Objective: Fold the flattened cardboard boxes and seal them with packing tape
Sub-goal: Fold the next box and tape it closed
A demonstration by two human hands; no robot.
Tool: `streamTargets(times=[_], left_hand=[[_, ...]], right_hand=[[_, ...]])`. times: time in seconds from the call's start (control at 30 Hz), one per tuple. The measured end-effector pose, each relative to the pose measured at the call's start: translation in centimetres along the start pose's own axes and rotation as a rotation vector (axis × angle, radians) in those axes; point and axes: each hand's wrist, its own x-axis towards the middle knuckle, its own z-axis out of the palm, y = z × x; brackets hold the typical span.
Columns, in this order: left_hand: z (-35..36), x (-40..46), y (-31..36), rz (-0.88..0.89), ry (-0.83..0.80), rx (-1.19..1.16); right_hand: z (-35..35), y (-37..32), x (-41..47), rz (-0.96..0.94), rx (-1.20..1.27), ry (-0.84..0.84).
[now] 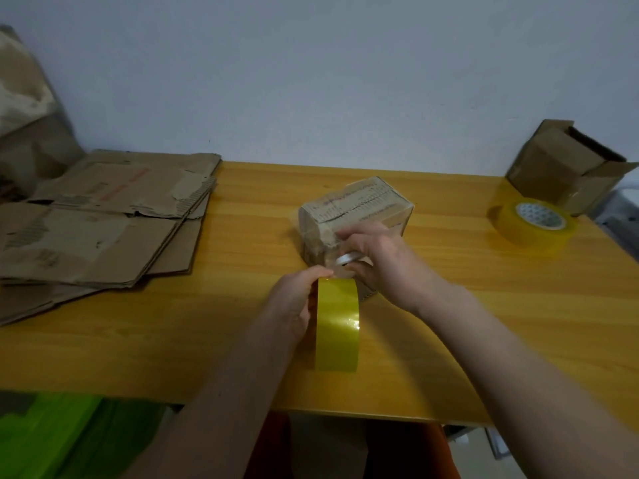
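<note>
A small folded cardboard box stands in the middle of the wooden table, its top seam covered with clear tape. My left hand grips a yellow packing tape roll held on edge just in front of the box. My right hand is against the box's near face, with its fingers curled round a shiny strip of tape that runs from the roll. The lower front of the box is hidden behind my hands.
A stack of flattened cardboard boxes covers the table's left end. A second tape roll lies flat at the right, with an open cardboard box behind it. The wall is close behind the table.
</note>
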Motion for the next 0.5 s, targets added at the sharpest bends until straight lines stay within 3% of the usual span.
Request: streamTargets(times=[0.2,0.37,0.5], left_hand=[[-0.2,-0.2,0.2,0.045,0.047,0.010],[-0.2,-0.4,0.3,0.062,0.008,0.049],[0.2,-0.9,0.3,0.114,0.012,0.069]], right_hand=[[-0.1,1.0,-0.8,-0.056,-0.209,0.061],[-1.1,2.2,-2.1,0.119,-0.024,0.151],[-0.3,0.6,-1.6,0.090,0.036,0.106]])
